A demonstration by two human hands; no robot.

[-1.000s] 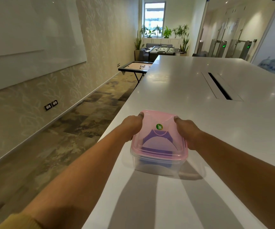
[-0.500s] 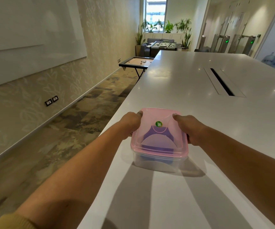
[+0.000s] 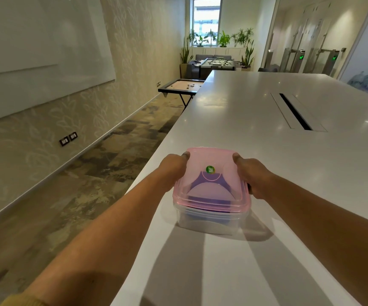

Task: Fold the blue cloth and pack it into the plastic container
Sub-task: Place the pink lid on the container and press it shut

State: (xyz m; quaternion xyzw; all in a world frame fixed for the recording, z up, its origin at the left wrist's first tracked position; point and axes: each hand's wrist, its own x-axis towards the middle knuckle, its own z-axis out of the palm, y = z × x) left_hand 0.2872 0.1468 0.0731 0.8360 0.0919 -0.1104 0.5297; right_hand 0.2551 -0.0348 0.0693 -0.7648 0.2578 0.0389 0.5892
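A clear plastic container (image 3: 207, 224) stands on the white table near its left edge, closed by a translucent pink lid (image 3: 211, 160) with a small green sticker. Through the lid and walls the folded blue cloth (image 3: 209, 188) shows inside. My left hand (image 3: 173, 168) grips the container's left side, thumb on the lid's rim. On the opposite side my right hand (image 3: 252, 176) holds it the same way, thumb on the lid.
The long white table (image 3: 267, 138) runs away from me, with a dark cable slot (image 3: 294, 111) at the right. The table's left edge drops to patterned carpet (image 3: 90, 184). A small game table (image 3: 182, 86) stands beyond, by the wall.
Both hands keep their grip on the closed container. It sits in nearly the same spot on the table; only the camera view has shifted slightly.
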